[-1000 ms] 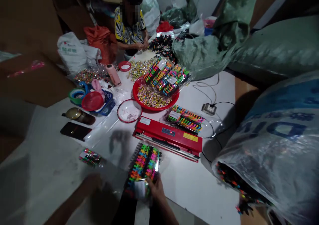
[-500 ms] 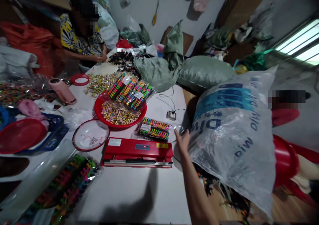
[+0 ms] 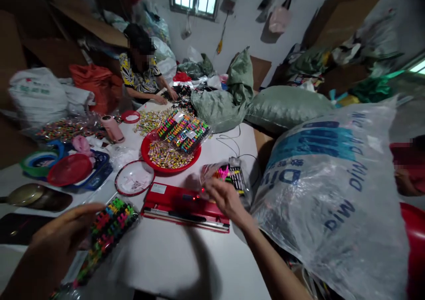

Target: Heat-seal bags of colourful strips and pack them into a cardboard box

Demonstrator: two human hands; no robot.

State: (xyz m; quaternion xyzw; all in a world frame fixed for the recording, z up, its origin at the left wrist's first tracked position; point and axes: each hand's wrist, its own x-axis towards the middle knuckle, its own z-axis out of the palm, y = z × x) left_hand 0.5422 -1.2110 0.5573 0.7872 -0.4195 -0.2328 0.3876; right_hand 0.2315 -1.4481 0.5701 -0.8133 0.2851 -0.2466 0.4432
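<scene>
My left hand [image 3: 58, 240] is at the lower left, its forefinger stretched along the edge of a clear bag of colourful small pieces [image 3: 111, 227]; the fingers look apart, though some are hidden. My right hand [image 3: 221, 196] is above the red bag sealer [image 3: 186, 204], fingers bent on the film of another clear bag of colourful pieces [image 3: 232, 176]. That bag is tilted, showing black and white stripes. Small red lights glow on the sealer, which lies lengthwise across the white table.
Beyond the sealer, a red basin [image 3: 144, 151] holds small pieces with packed bags on top. A white plate [image 3: 134, 176], blue tray [image 3: 99, 176] and pink bottle [image 3: 113, 129] stand left. A big plastic sack [image 3: 318, 193] borders the right side. A co-worker [image 3: 141, 76] sits at the far end.
My left hand has come into view beside the near bag. My right hand has moved left over the sealer, and the bag there is now tilted up. The view has swung left.
</scene>
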